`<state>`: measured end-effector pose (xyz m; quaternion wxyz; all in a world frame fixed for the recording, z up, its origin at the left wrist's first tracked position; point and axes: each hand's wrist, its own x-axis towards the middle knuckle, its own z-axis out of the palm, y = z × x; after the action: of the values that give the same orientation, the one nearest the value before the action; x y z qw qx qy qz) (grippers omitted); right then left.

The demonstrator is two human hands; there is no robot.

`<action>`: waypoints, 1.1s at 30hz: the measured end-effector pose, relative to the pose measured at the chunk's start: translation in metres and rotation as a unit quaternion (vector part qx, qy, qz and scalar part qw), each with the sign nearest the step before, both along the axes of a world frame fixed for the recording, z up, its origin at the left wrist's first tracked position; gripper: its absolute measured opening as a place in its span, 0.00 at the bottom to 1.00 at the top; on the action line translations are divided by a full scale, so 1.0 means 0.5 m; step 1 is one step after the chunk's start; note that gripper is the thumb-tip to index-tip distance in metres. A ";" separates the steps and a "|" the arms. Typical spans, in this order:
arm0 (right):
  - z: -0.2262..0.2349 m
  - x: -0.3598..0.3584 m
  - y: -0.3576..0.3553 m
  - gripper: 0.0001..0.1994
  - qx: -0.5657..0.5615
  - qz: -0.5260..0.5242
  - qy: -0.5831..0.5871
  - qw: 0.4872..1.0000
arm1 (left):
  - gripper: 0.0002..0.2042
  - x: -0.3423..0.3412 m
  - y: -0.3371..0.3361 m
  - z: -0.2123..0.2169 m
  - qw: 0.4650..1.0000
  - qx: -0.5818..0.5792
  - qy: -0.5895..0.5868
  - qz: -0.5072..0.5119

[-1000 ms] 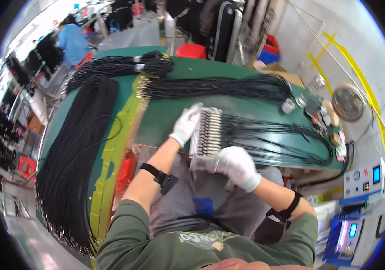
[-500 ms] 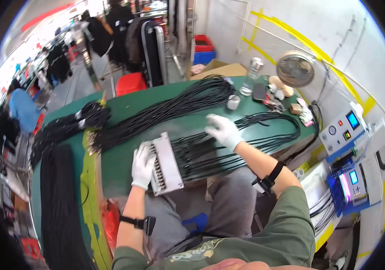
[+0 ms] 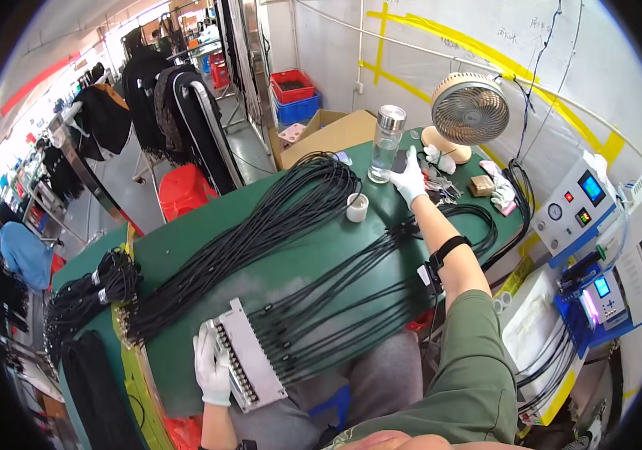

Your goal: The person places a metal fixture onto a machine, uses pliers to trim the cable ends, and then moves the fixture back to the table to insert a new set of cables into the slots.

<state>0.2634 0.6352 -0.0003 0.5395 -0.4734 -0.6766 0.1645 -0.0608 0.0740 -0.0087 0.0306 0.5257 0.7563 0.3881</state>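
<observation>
A pale block-shaped fixture [image 3: 250,352] lies tilted near the table's front edge, with a row of metal cable ends along its left side. Black cables [image 3: 336,289] run from its right side across to a gathered bundle. My left hand [image 3: 211,367], in a white glove, rests against the row of metal ends with its fingers stretched out. My right hand [image 3: 409,181], also gloved, is stretched toward the back right, fingers apart. It lies over a dark flat object [image 3: 402,159], partly hidden, right beside a clear bottle [image 3: 386,146] with a metallic lid.
A white cup-like roll [image 3: 357,208] stands beside a long bundle of black cables [image 3: 253,225]. A small fan [image 3: 471,109], a brown block [image 3: 481,186] and a pink-white glove [image 3: 502,189] are at the right. Control boxes [image 3: 574,202] stand beyond the table's right edge.
My right hand has moved from above the cables to beside the bottle. My left hand stays against the fixture. The view has shifted, and the cables beside the fixture now lie more spread out.
</observation>
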 end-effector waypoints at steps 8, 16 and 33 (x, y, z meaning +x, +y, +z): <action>0.071 -0.131 -0.007 0.44 -0.204 -0.002 0.027 0.979 | 0.29 0.012 -0.001 0.019 0.999 -0.027 0.002 0.031; 0.069 -0.045 0.023 0.45 -0.067 -0.060 -0.334 0.938 | 0.30 0.017 -0.002 0.025 0.999 -0.033 0.012 0.041; 0.106 -0.020 -0.006 0.48 -0.216 -0.155 -0.456 0.849 | 0.28 0.016 -0.004 0.020 0.998 -0.044 -0.004 0.043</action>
<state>0.2533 0.6321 0.0529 0.0728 -0.6984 -0.7119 -0.0140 -0.0531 0.0718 0.0013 0.0396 0.4894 0.7944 0.3575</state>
